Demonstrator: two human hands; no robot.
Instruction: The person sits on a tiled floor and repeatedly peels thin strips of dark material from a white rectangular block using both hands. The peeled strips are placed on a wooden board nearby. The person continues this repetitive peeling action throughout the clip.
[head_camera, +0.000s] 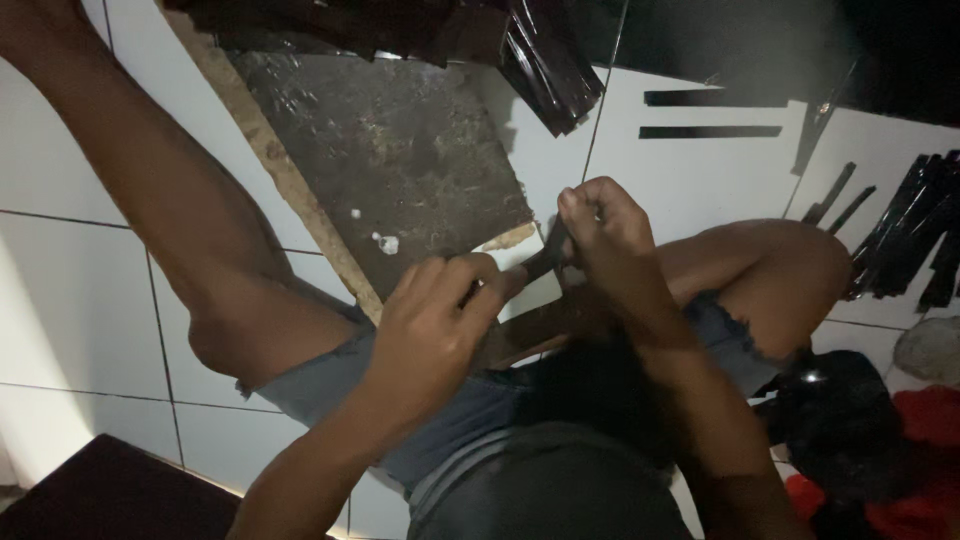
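Note:
I sit on a white tiled floor with a dark worn board (400, 160) lying between my legs. My left hand (435, 320) and my right hand (605, 235) meet just over the board's near corner. Both pinch a narrow dark glossy strip (543, 262) that runs between them. Under the hands lies a small white patch (530, 290) on the board's corner. The strip's ends are hidden by my fingers.
A bundle of glossy black strips (545, 65) lies at the board's far edge. More black strips (710, 115) lie on the tiles, with a pile (910, 235) at the right. Black and red cloth (880, 440) sits at lower right; a dark object (110, 495) at lower left.

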